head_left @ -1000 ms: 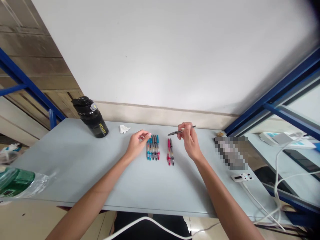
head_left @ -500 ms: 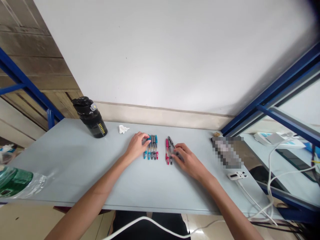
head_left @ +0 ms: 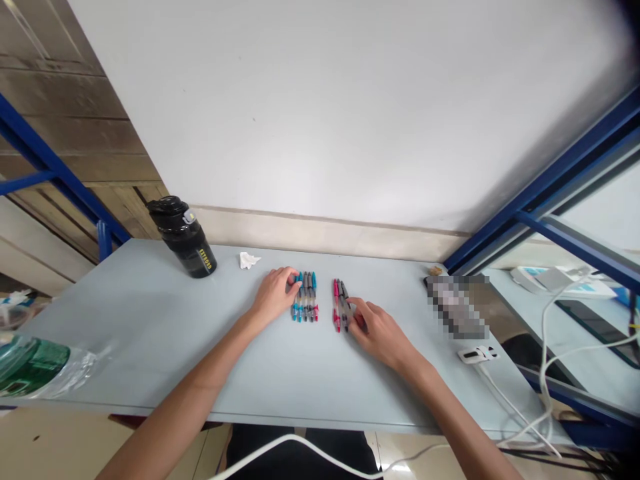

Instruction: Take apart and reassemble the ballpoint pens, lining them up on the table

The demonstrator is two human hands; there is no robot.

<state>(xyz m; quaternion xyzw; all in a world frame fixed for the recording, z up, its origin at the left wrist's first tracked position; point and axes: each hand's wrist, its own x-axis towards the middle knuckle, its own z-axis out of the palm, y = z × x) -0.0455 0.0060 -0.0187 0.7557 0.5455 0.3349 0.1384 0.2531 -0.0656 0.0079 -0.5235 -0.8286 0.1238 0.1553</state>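
Observation:
Several pens (head_left: 309,297) with blue, grey and pink parts lie side by side in a row on the grey table (head_left: 280,380). My left hand (head_left: 275,293) rests at the left side of this row, its thumb and index finger closed at the leftmost blue pen. To the right lies a smaller group, a pink pen (head_left: 337,305) beside dark grey pens (head_left: 343,303). My right hand (head_left: 375,327) is at the right side of that group, fingers bent against the rightmost grey pen, whose lower part is partly covered.
A black bottle (head_left: 187,243) stands at the back left, with a crumpled tissue (head_left: 249,260) nearby. A green bottle (head_left: 40,367) lies at the left edge. On the right are a pixelated object (head_left: 457,307), a white power strip (head_left: 479,355) and white cables (head_left: 510,400).
The slanted grey pen under my right hand now lies nearly parallel to its neighbours. At the left row, the leftmost blue pen has straightened and sits closer to the others.

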